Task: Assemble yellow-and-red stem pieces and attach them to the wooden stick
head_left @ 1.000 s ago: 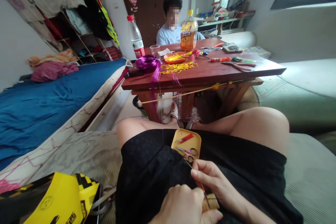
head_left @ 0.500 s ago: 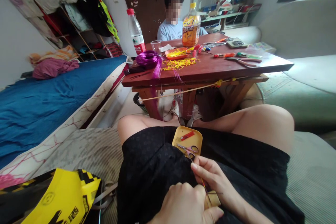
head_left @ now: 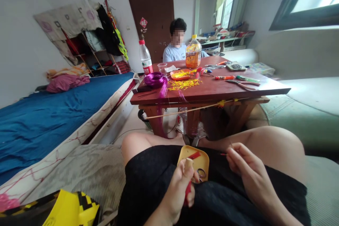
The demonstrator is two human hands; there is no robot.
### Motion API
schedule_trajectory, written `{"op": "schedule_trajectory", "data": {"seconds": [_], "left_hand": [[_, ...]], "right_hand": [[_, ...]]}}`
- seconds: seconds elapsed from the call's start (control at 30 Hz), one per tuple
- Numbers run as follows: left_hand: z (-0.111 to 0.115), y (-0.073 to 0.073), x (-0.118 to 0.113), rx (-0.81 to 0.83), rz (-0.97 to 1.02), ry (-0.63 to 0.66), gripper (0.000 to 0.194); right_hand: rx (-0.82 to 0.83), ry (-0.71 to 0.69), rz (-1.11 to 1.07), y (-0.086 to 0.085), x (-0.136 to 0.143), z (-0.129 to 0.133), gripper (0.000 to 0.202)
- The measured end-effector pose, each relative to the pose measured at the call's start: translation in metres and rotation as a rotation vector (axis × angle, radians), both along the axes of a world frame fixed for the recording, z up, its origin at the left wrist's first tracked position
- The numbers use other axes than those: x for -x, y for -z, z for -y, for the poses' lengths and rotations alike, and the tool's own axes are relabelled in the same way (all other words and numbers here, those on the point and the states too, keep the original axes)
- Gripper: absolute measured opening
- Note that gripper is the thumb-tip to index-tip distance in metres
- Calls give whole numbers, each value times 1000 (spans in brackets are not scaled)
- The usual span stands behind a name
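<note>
Closed around a small wooden piece (head_left: 188,162) with a red part below it, my left hand (head_left: 180,187) is held over my lap. Its fingers hide most of that piece. My right hand (head_left: 245,164), off to the right, pinches a thin strand with a short red end (head_left: 224,154). On my lap, partly behind the left hand, sits a yellow tray (head_left: 204,160). A small red object (head_left: 195,155) lies in it, and a dark finger loop of the scissors (head_left: 201,173) shows; the rest of the scissors is covered.
A reddish table (head_left: 212,93) ahead carries a purple fiber bundle (head_left: 156,79), yellow pieces (head_left: 185,84), bottles and pliers (head_left: 243,84). A thin stick (head_left: 182,111) runs along its front edge. Someone in light blue (head_left: 174,53) sits behind it. A yellow bag (head_left: 63,210) is at lower left.
My hands have moved apart: the right went up and to the right with the strand, the left rose toward the tray with the wooden piece. The camera view has tilted upward.
</note>
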State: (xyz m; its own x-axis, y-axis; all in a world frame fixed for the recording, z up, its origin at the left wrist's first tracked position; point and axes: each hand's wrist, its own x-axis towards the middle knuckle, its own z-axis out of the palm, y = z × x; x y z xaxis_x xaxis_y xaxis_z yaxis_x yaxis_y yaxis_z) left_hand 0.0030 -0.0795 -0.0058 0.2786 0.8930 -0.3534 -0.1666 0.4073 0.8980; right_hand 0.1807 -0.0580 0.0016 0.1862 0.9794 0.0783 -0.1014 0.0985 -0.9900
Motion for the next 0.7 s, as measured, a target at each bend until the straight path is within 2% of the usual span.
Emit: {"op": "schedule_trajectory", "data": {"seconds": [0.1,0.23,0.27,0.33,0.43,0.53,0.63,0.7], "left_hand": [[-7,5,6,-12,40,-37,38],[-17,10,16,-99,-103,86,36],[-20,11,19,-111,-116,83,37],[-27,14,26,-114,-92,-27,37],[-35,20,37,-133,-44,-303,36],[-45,28,49,-159,-42,-507,37],[-61,38,56,-190,-88,-648,38],[-75,48,57,-202,-145,-675,33]], "right_hand": [[34,41,-137,8,-5,-6,28],[28,40,-231,11,-4,-7,26],[27,50,-249,10,-4,-7,26],[28,89,-291,8,-5,-9,26],[36,153,-339,9,-8,-12,28],[54,203,-355,13,-12,-13,29],[54,236,-349,16,-13,-13,29],[47,230,-346,16,-12,-14,28]]}}
